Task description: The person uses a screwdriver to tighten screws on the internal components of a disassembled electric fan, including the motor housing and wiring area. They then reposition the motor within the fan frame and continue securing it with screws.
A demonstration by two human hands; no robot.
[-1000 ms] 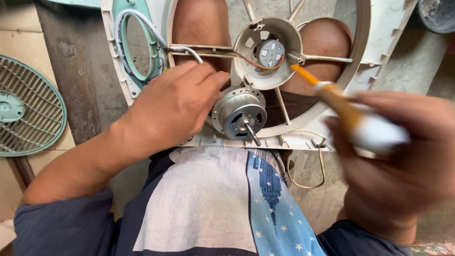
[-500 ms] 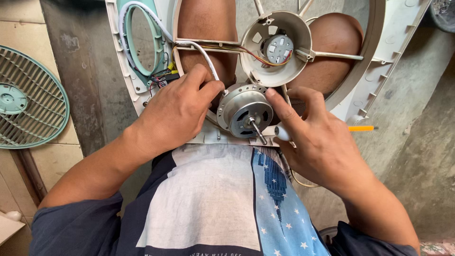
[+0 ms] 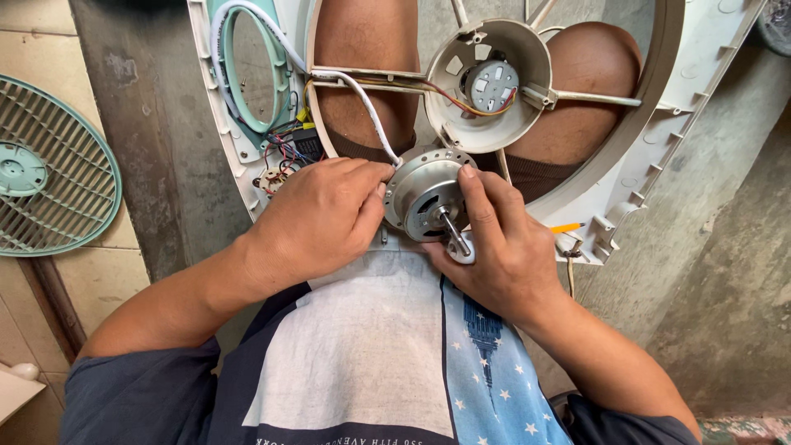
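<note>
A round silver fan motor [image 3: 424, 196] with a steel shaft sticking out toward me sits at the near edge of a cream plastic fan housing [image 3: 659, 124] that rests across my lap. My left hand [image 3: 317, 218] grips the motor's left side, fingers curled against its rim. My right hand [image 3: 494, 247] holds the motor's right side, index finger laid over its top, with a small white piece under the fingers near the shaft. A white cable [image 3: 362, 99] runs from the motor up along the housing. The housing's round centre cup [image 3: 490, 86] holds a small grey part and coloured wires.
A teal fan grille [image 3: 49, 169] lies on the tiled floor at the left. A teal ring [image 3: 255, 66] and a bundle of coloured wires [image 3: 284, 152] sit in the housing's left side. A yellow-tipped tool [image 3: 568, 227] lies at the housing's right edge. Concrete floor extends to the right.
My right hand held a yellow-handled tool a second ago, then put it down at the right and moved onto the motor. Both hands now clasp the motor; the view has shifted slightly.
</note>
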